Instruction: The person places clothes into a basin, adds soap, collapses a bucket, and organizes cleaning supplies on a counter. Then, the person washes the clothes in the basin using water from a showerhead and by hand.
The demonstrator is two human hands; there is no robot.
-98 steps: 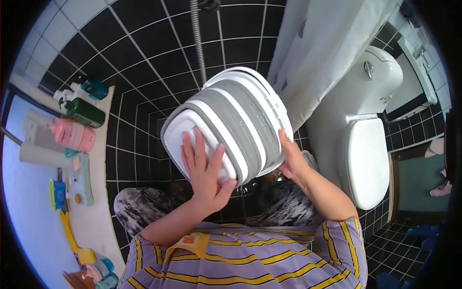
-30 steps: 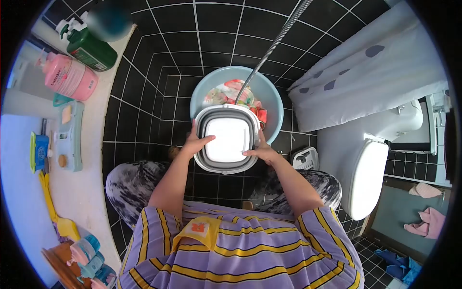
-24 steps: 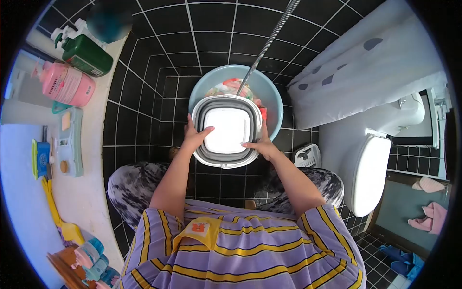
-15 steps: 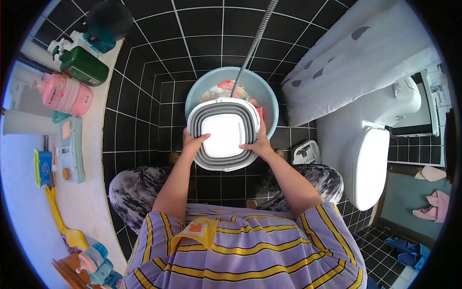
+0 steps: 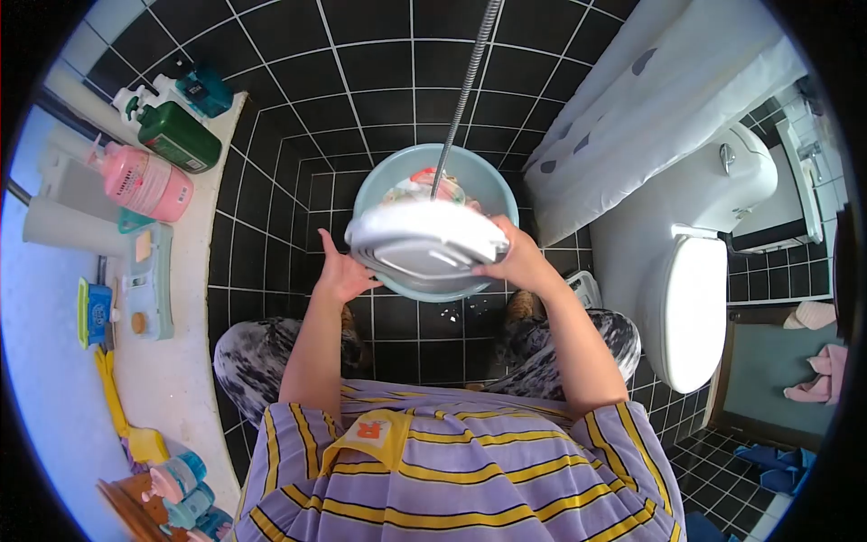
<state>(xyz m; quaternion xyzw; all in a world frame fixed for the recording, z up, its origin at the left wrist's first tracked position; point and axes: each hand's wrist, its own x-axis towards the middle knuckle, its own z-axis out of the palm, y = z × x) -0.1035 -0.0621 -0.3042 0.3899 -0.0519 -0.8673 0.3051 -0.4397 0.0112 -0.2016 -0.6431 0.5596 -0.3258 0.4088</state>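
Note:
A white-and-grey collapsible basin (image 5: 424, 257) is tilted and smeared by motion above the near part of a blue tub (image 5: 368, 194). At the basin's right side my right hand (image 5: 524, 262) grips it, thumb on the near face. Beside its left edge is my left hand (image 5: 341, 275), thumb stretched away and fingers spread; the fingertips reach the basin's lower edge, and whether they bear it I cannot tell. Colourful wet-looking cloth (image 5: 424, 183) lies in the tub, partly hidden by the basin. A metal shower hose (image 5: 461, 104) hangs down into the tub.
Left is a ledge (image 5: 181, 361) with a green pump bottle (image 5: 181, 135), a pink pump bottle (image 5: 144, 181) and a soap tray (image 5: 149, 280). On the right stand a toilet (image 5: 695, 316) and a shower curtain (image 5: 623, 126). White specks show on the dark tiled floor (image 5: 397, 352).
The basin has tipped from facing me to a steep tilt over the tub. My left hand's thumb has come off its face; my right hand has stayed on the side. White specks now show below.

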